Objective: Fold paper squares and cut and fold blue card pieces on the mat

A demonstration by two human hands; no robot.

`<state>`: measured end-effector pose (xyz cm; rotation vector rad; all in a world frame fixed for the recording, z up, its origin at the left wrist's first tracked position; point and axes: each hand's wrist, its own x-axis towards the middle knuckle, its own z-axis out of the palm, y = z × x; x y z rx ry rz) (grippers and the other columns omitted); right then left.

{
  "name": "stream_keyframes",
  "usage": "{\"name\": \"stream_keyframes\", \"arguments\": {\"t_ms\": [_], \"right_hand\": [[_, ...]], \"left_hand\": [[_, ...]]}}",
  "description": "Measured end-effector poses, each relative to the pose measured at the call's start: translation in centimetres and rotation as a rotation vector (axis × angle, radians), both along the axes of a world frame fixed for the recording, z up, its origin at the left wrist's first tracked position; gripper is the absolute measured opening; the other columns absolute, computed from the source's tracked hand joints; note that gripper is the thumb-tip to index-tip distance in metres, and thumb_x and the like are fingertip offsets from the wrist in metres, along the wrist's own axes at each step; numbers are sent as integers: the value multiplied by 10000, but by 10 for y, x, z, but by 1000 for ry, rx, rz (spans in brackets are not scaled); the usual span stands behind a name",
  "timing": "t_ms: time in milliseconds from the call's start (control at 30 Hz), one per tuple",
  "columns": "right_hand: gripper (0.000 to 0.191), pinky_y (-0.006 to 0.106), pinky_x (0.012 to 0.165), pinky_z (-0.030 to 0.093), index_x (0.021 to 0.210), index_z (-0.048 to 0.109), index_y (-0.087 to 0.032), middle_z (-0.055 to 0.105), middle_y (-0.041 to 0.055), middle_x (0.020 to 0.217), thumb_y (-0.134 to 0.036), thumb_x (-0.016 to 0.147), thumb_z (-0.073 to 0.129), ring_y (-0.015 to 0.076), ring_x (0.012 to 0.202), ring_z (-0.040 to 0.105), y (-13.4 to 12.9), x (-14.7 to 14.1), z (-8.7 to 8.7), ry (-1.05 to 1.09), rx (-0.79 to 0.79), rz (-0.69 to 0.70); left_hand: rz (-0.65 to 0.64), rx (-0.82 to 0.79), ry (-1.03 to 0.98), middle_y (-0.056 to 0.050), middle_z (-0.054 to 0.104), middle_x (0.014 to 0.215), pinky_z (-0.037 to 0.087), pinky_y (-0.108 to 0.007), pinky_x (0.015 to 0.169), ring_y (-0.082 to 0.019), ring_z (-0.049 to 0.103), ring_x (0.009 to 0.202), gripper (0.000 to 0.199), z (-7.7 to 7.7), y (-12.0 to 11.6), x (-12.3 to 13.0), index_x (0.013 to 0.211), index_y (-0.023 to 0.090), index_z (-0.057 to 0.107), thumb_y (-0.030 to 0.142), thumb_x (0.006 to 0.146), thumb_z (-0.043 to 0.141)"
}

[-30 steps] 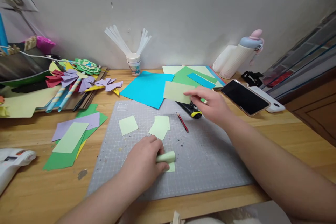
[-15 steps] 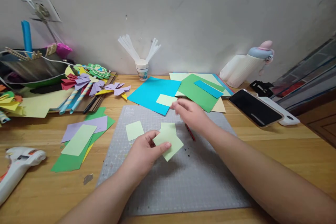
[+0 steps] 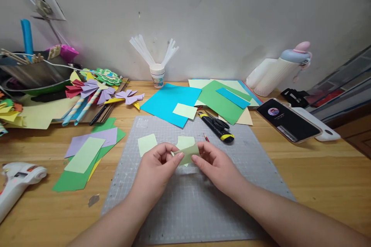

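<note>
Between both hands, a pale green paper square (image 3: 188, 153) is held above the grey cutting mat (image 3: 185, 204), tilted and seemingly bent. My left hand (image 3: 162, 162) pinches its left side between thumb and fingers. On its right corner, my right hand (image 3: 216, 162) has thumb and fingertips closed. Under and behind it lies another pale green piece (image 3: 185, 141), partly hidden. A loose pale green square (image 3: 146, 144) rests on the mat to the left. Past my right hand are a black and yellow utility knife (image 3: 213, 125), black-handled scissors (image 3: 220, 122) and a red pencil (image 3: 206, 137).
Blue paper (image 3: 168, 102) and green paper (image 3: 217, 98) lie behind the mat. Paper strips (image 3: 87, 154) and a glue gun (image 3: 23, 175) are at left. A cup of straws (image 3: 157, 75) stands by the wall; a phone (image 3: 286, 119) and bottle (image 3: 279, 71) sit at right.
My right hand has come back from near the blue paper and taken the square's right corner, uncovering the knife and scissors. The square is now tilted. The phone screen has lit up.
</note>
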<state>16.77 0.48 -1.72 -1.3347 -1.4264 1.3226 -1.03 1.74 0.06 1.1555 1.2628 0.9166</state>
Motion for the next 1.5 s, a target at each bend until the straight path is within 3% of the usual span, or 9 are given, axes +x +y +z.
{"name": "stream_keyframes", "arguments": {"t_ms": [100,233,400,767,867,1000,1133,1333,1500], "right_hand": [[222,230,503,354,1013,572,-218,423,-69,598,-372,856,607,99,525,426,-4,2,4,-20,117,-125],[287,220,455,407,1067,544,-233,599,-24,664,-397,845,619,114,519,553,-12,-4,10,241,5,-83],[158,246,571,518,832,583,-222,633,1,713,-345,803,677,139,647,635,-18,-11,11,332,44,-102],[132,276,641,537,759,583,-216,620,0,693,-307,820,657,151,682,638,-18,-11,9,304,135,-74],[147,279,645,539,886,531,-246,603,-15,791,-309,830,651,137,689,632,-16,-11,5,432,99,-92],[418,221,486,493,1097,426,-308,520,-27,963,-340,783,701,97,629,555,-5,-5,2,533,30,-205],[452,178,411,388,1130,463,-264,551,-26,858,-374,767,709,82,554,499,4,1,2,502,-172,-95],[269,191,462,396,811,528,-194,542,-32,705,-359,742,729,95,582,485,2,-2,1,417,-200,2],[199,205,511,355,828,516,-198,494,-48,688,-330,810,664,91,587,434,-4,-4,1,293,-146,89]], "left_hand": [[59,154,161,74,462,486,295,-206,471,-80,390,456,181,4,-5,-1,743,194,643,374,750,661],[26,384,326,36,651,647,403,-221,563,-109,529,579,72,4,-9,-2,724,224,664,266,778,643],[-47,596,370,31,666,726,438,-228,613,-115,560,655,85,-1,-13,-1,784,230,659,153,765,627],[-82,419,119,20,601,739,451,-246,678,-129,556,731,55,0,-14,3,765,225,613,230,792,661],[-91,383,95,30,607,716,442,-231,670,-113,559,711,78,4,-12,3,733,219,606,199,807,624],[-149,292,157,22,604,699,435,-243,648,-122,552,685,70,8,-10,4,706,201,591,184,773,606],[-281,179,187,4,606,717,440,-279,674,-149,561,708,70,10,-9,6,692,193,565,202,757,591],[-64,209,104,26,561,766,423,-236,642,-118,519,698,114,5,-8,4,864,211,561,198,754,590],[-42,202,120,29,563,761,414,-236,658,-119,517,708,191,4,-9,5,935,216,581,197,749,621]]}}
